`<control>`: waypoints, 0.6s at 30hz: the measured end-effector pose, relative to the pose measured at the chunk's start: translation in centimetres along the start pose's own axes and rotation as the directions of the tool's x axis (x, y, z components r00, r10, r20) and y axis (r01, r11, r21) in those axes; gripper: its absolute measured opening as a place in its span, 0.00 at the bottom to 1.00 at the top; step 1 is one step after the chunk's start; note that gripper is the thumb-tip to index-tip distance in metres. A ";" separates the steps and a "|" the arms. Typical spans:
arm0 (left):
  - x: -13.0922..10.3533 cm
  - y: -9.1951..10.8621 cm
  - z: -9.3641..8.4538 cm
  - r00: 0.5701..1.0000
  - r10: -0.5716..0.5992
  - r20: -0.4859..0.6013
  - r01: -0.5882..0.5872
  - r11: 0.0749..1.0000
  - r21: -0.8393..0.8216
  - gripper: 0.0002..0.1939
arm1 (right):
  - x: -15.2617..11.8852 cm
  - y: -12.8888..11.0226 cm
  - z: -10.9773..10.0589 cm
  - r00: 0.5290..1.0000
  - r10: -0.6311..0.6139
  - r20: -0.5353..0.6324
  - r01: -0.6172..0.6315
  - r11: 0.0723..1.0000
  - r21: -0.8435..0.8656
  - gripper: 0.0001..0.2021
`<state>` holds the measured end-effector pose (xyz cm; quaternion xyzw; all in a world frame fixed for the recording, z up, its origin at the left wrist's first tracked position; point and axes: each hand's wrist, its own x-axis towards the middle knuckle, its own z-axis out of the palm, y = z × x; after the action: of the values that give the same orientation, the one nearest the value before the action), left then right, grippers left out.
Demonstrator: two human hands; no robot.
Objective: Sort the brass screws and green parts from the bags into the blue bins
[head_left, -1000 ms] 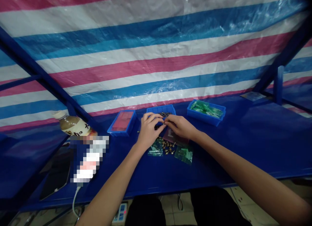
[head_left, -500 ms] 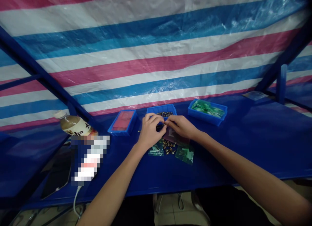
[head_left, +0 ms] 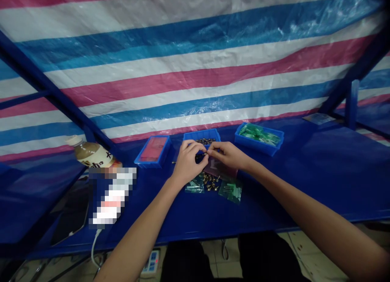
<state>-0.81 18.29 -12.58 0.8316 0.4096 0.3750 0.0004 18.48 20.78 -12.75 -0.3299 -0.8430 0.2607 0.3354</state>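
Observation:
My left hand [head_left: 189, 162] and my right hand [head_left: 227, 154] meet fingertip to fingertip over the blue table, just in front of a blue bin [head_left: 201, 135] of small metal parts. Both are closed in a pinch around a small dark piece [head_left: 200, 156], too small to name. Below them lies a loose group of brass-coloured screws [head_left: 211, 181], with a green-tinted bag [head_left: 195, 184] to its left and another green-tinted bag [head_left: 230, 191] to its right. A reddish clear bag [head_left: 221, 170] lies partly under my right hand.
A blue bin [head_left: 149, 164] of red bags stands left, and one [head_left: 258, 147] of green bags stands right. At the far left are a bottle [head_left: 94, 154], a dark phone-like device [head_left: 71, 217] and a blurred-out white object [head_left: 111, 201] with a cable. Striped sheeting [head_left: 195, 79] hangs behind.
The view has shifted slightly, showing more of the floor and a power strip under the table. Both hands keep their pinch, with hardly any movement.

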 end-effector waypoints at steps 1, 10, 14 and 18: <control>0.0 0.0 0.0 1.000 0.007 0.001 -0.007 1.000 -0.003 0.02 | 0.0 0.0 -0.1 1.000 0.001 0.003 -0.001 1.000 0.008 0.11; 0.1 0.0 -0.3 1.000 0.013 0.014 -0.013 1.000 0.001 0.04 | 0.0 0.3 -0.1 0.998 0.068 0.013 -0.069 0.987 0.143 0.09; 0.1 0.0 -0.4 1.000 0.017 -0.017 -0.017 1.000 -0.006 0.05 | 0.1 0.5 -0.1 0.996 0.081 0.043 -0.088 0.977 0.194 0.09; 0.1 -0.1 -0.2 0.999 0.028 -0.035 -0.029 0.999 -0.020 0.05 | 0.0 0.5 -0.3 0.995 0.090 0.045 -0.096 0.979 0.179 0.09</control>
<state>-0.98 18.33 -12.44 0.8306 0.3939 0.3936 -0.0038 18.91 21.20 -12.91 -0.3323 -0.8056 0.3575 0.3357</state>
